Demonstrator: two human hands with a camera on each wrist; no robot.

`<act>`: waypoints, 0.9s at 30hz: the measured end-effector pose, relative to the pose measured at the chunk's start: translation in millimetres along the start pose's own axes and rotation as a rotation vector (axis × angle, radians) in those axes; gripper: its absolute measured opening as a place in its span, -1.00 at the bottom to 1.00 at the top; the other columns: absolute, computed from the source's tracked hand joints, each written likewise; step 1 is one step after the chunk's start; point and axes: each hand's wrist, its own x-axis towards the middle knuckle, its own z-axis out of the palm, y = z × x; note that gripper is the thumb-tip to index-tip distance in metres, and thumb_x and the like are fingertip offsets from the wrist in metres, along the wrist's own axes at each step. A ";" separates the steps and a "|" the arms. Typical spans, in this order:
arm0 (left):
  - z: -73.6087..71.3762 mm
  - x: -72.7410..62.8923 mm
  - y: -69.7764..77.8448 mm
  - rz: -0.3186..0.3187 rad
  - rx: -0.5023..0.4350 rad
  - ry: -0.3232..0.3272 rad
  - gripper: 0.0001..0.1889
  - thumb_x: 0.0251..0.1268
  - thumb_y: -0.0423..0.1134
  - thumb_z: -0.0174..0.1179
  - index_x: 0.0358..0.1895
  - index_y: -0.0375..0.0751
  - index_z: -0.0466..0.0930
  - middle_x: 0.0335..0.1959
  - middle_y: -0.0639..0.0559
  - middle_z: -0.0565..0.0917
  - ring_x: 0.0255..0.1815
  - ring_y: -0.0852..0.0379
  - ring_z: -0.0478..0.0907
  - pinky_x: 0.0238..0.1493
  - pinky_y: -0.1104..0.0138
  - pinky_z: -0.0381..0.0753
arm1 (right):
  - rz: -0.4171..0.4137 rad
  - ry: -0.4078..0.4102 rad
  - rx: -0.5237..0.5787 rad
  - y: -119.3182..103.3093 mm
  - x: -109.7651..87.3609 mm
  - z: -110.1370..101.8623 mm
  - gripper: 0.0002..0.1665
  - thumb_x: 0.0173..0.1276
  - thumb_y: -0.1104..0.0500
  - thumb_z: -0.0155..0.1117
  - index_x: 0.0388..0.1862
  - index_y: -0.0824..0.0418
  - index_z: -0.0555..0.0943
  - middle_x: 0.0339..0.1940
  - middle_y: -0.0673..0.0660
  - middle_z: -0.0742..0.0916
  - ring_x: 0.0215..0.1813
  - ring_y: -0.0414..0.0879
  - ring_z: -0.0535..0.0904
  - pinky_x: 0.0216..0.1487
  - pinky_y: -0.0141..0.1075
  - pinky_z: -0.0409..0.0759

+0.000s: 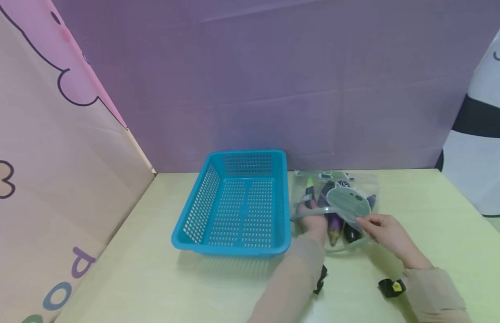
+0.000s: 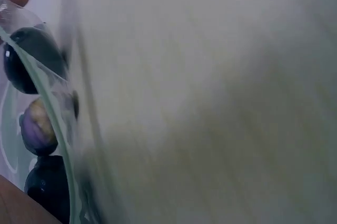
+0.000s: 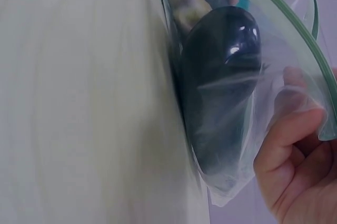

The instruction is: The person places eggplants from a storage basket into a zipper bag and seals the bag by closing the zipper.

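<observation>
A clear zip bag point(image 1: 372, 184) with a green oval print lies on the table, holding several dark purple eggplants. My left hand point(image 1: 313, 223) reaches in through the mouth and grips a dark eggplant with a bright green end point(image 1: 310, 185) at the bag's left side; plastic partly veils its fingers. My right hand point(image 1: 384, 231) pinches the rim of the bag's mouth between thumb and finger, lifting it. Inside, a purple eggplant with a pale brown end point(image 1: 334, 226) lies in the middle, and a rounded, glossy black eggplant point(image 3: 224, 77) is nearest the right hand.
Left of the bag, close beside it, stands a blue perforated plastic basket point(image 1: 243, 252) with nothing in it. The pale wooden table point(image 1: 132, 278) meets a purple cloth backdrop point(image 1: 250, 89) behind, with printed cloths on both sides.
</observation>
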 end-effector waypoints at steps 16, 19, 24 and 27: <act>15.9 11.2 2.9 -0.091 -0.029 0.024 -0.83 0.19 -0.29 0.23 -0.23 -0.33 0.54 -0.29 -0.16 0.67 -0.19 -0.09 0.62 -0.01 0.11 0.61 | -0.006 0.009 0.001 1.6 -1.2 -3.7 -0.47 0.48 -0.03 -0.01 -0.61 0.30 0.43 -0.72 -0.06 0.44 -0.62 -0.21 0.33 -0.48 -0.35 0.40; 17.5 14.4 1.4 -0.109 -0.040 0.035 -0.77 0.15 -0.28 0.26 -0.21 -0.38 0.54 -0.27 -0.20 0.66 -0.15 -0.14 0.61 0.02 0.08 0.60 | -0.007 0.005 0.006 1.7 -0.5 -3.2 -0.48 0.48 -0.02 0.00 -0.61 0.30 0.43 -0.71 -0.06 0.44 -0.61 -0.21 0.34 -0.48 -0.35 0.41; 17.2 20.6 -0.6 -0.097 0.017 0.083 -0.73 0.07 -0.22 0.34 -0.29 -0.39 0.59 -0.37 -0.19 0.68 -0.26 -0.11 0.64 -0.07 0.13 0.64 | -0.006 0.005 0.008 1.8 0.6 -2.1 -0.48 0.47 -0.02 0.00 -0.61 0.30 0.43 -0.71 -0.05 0.44 -0.61 -0.21 0.33 -0.48 -0.35 0.40; 17.0 22.8 -1.4 -0.096 0.011 0.109 -0.72 0.02 -0.22 0.37 -0.32 -0.39 0.61 -0.40 -0.18 0.69 -0.29 -0.08 0.65 -0.10 0.16 0.65 | 0.000 -0.001 0.008 2.2 1.1 -1.6 -0.49 0.47 -0.03 0.00 -0.60 0.29 0.44 -0.70 -0.05 0.45 -0.60 -0.21 0.34 -0.48 -0.35 0.40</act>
